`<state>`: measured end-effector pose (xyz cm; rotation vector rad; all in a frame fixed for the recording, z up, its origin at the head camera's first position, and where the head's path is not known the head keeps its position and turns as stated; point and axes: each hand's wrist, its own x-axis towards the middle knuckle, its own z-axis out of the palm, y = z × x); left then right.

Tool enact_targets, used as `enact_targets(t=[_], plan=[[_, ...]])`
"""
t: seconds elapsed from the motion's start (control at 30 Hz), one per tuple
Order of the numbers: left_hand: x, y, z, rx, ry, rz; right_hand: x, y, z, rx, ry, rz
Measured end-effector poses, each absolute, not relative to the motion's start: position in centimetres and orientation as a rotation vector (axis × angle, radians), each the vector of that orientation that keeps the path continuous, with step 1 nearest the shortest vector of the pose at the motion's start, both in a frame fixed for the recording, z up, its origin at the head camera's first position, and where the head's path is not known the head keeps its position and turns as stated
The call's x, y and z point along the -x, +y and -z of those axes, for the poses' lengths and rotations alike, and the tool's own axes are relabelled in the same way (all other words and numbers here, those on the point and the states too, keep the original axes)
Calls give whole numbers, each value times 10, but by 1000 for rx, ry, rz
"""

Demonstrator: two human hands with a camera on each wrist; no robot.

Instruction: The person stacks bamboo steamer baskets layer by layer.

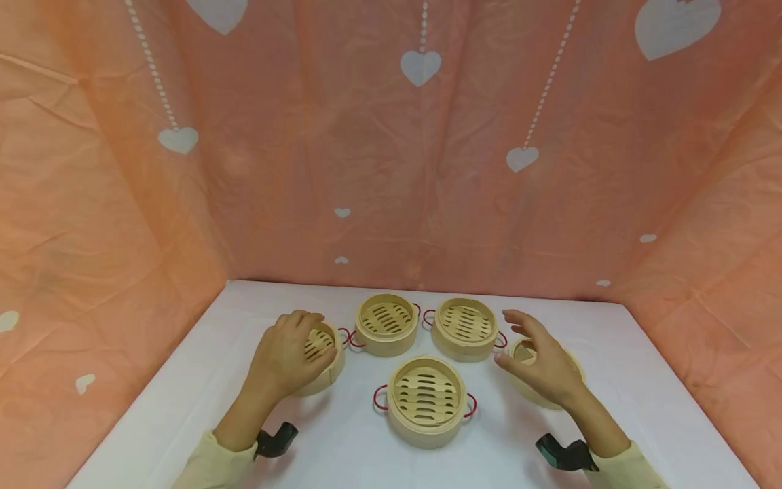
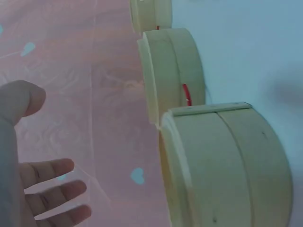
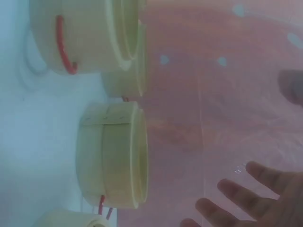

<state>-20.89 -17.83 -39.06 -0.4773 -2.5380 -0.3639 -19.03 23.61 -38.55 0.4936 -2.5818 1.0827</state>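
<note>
I can't see all of the left steamer (image 1: 324, 379), back and left of the front steamer (image 1: 427, 401), past the left hand (image 1: 281, 356); the right hand (image 1: 546, 367) covers much of the right steamer (image 1: 523, 352), back and right. Both hands' fingers (image 2: 57, 195) spread loosely, gripping nothing.

I see a white table (image 1: 201, 360) with a creased, orange-pink back cloth (image 1: 379, 170) hanging behind it. A left cloth (image 1: 110, 224) and a right cloth (image 1: 721, 224) flank the table. Above its far edge I make out pale hearts (image 1: 420, 68), some ending dotted lines (image 1: 151, 64). Left of the table, the cloth looks brighter to me than behind it.
</note>
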Motion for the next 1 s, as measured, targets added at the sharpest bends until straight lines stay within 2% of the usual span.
enact_targets(t=[0.73,1.0], plan=[[199,-191,415,446,-2612,434,185,223,416,-672,-2688,-1269],[198,-192,421,509,-2560,459,184,216,430,-735,-2743,-1439]])
